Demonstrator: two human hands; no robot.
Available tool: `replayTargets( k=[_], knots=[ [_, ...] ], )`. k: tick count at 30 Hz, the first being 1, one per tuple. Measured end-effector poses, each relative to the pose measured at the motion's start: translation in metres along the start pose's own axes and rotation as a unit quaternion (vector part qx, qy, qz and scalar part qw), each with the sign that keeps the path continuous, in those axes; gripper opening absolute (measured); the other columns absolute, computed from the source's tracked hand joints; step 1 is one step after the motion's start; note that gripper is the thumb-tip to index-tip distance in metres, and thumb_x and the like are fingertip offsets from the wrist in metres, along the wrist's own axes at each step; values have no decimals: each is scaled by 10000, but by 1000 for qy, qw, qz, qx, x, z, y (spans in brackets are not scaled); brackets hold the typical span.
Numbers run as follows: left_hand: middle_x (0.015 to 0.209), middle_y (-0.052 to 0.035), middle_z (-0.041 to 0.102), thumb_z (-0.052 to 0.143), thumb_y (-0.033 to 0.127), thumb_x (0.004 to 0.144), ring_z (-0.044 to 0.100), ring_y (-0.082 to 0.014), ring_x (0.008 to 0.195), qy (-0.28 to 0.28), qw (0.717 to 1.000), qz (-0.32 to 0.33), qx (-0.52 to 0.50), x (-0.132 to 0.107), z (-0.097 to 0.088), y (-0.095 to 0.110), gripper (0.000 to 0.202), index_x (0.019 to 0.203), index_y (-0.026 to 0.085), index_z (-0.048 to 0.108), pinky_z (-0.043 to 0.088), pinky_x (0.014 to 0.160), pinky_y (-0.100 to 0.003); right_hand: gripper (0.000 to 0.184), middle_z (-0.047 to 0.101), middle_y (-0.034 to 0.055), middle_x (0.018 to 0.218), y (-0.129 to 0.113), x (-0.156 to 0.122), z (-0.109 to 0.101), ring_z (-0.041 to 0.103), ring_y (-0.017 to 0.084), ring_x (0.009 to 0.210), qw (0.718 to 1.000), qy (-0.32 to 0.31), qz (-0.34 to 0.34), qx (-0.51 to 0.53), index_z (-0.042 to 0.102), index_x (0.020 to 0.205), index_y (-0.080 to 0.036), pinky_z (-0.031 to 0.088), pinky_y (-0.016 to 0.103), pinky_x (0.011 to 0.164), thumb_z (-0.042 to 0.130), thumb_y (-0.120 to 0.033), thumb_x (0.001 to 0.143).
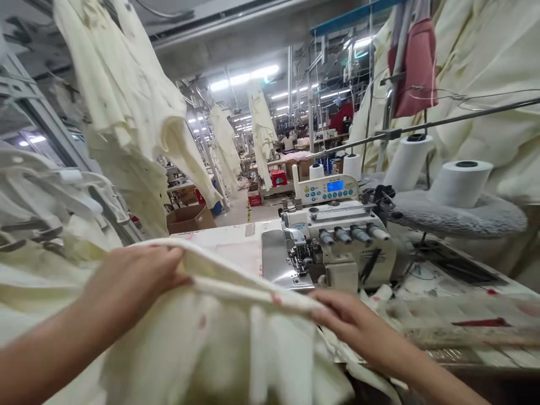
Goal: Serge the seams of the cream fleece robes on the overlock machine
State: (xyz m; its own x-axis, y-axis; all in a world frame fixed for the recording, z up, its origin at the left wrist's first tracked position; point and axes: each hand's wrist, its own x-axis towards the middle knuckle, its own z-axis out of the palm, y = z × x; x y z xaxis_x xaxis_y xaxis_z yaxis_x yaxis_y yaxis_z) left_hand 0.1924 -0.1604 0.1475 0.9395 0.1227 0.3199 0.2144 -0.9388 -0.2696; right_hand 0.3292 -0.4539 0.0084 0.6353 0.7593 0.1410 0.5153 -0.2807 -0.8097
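A cream-coloured garment with a few reddish marks hangs stretched between my two hands. My left hand is closed on its upper edge, fingers pinching the cloth. Further right, my right hand pinches the other end of that edge, thumb and fingers together. The edge runs taut, sloping down from left to right, and the lower cloth falls in blurred folds. Just behind my right hand stands a white overlock sewing machine with a lit blue display, its metal plate bare. The cloth is in front of the machine, apart from its needle area.
White thread cones stand on a grey fuzzy pad at right. Cream garments hang at left, beside white hangers. A metal rail crosses the upper right. A clear compartment tray lies right of my right hand.
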Motion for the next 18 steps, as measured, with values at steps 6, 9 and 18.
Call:
replayTargets(
  k=[6,9,18],
  knots=[
    [1028,-73,656,412,270,921,593,-200,937,6,979,86,-185,53,95,119,233,1064,187,576,443,802,-310,315,639,60,967,38,39,18,607,207,847,993,104,3,-50,422,1181,-220,442,312,730,301,-378,936],
    [1030,-64,637,398,314,930,558,-208,976,31,946,124,-299,47,125,158,248,1092,190,539,433,855,-351,236,632,51,946,46,36,16,607,197,823,989,138,5,-50,438,1079,-217,433,296,708,354,-371,922],
    [900,-36,617,370,249,932,574,-191,820,-18,927,87,-363,48,130,172,170,922,196,532,437,718,-304,243,610,-3,764,41,40,-1,546,148,705,990,127,50,41,560,844,-208,397,228,576,447,-421,881]
  ],
)
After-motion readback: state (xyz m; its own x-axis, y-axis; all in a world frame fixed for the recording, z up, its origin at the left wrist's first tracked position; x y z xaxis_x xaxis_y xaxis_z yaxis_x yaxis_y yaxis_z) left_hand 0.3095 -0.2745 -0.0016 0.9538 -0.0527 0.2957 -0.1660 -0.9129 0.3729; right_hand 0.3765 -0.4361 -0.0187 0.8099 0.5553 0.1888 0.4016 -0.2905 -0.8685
